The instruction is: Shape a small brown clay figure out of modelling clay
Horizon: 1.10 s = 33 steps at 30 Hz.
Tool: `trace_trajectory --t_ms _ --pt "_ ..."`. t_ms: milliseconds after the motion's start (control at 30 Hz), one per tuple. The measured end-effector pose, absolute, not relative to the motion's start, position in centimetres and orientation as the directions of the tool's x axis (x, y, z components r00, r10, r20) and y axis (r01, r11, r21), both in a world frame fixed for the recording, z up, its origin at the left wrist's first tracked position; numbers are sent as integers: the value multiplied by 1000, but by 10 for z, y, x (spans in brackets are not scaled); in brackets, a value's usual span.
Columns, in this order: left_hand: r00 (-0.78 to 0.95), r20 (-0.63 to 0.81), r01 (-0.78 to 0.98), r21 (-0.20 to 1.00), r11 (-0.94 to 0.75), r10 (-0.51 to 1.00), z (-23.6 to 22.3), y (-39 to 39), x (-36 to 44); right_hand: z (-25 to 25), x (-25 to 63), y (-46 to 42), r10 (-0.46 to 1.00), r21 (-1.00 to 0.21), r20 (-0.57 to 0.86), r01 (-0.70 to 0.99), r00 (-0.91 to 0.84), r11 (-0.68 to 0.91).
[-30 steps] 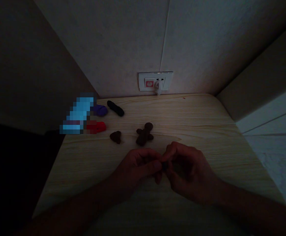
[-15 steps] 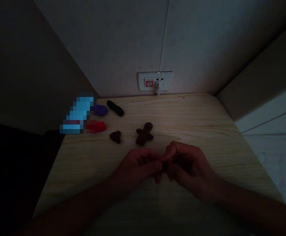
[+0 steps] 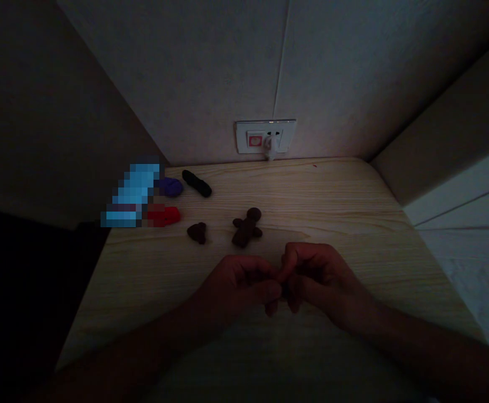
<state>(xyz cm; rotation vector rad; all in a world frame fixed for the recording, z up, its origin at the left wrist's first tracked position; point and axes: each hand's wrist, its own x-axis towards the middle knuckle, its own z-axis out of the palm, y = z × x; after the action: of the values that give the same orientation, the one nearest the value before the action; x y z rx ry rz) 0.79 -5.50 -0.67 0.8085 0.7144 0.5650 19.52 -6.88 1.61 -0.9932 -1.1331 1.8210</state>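
Between the fingertips of both hands sits a small dark piece of modelling clay [image 3: 285,289], mostly hidden by the fingers. My left hand [image 3: 244,285] pinches it from the left, thumb against fingers. From the other side my right hand [image 3: 324,282] closes on it with thumb and bent index finger. Just beyond the hands lies a brown clay figure [image 3: 247,228] with a round head, a body and two short arms. Left of the figure is a brown clay lump [image 3: 197,232] of uneven shape.
On the wooden tabletop [image 3: 332,196] lie a black clay roll [image 3: 197,183], a purple clay lump [image 3: 172,187] and a red clay piece [image 3: 169,215]. A pixelated blue object [image 3: 135,193] is at the left edge. A wall socket [image 3: 265,137] holds a plug. The light is dim.
Both hands stay together around the small piece. The right fingers have shifted slightly left and curled closer to the left fingertips. The clay on the table has not moved.
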Motion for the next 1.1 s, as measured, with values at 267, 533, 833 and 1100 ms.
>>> trace_trajectory --t_ms 267,533,833,1100 --pt "657 -352 -137 813 565 666 -5 -54 8 15 196 -64 840 -901 -290 -164 -458 -401" --pt "649 -351 -183 789 586 675 -7 -55 7 14 197 -64 824 -906 -270 -159 -497 -393" --pt "616 -332 -294 744 600 714 -9 -53 7 20 195 -71 913 -983 -63 -135 -404 -127" --pt "607 -350 -366 673 642 713 -6 -53 8 17 195 -75 926 -999 18 -53 -377 -3"
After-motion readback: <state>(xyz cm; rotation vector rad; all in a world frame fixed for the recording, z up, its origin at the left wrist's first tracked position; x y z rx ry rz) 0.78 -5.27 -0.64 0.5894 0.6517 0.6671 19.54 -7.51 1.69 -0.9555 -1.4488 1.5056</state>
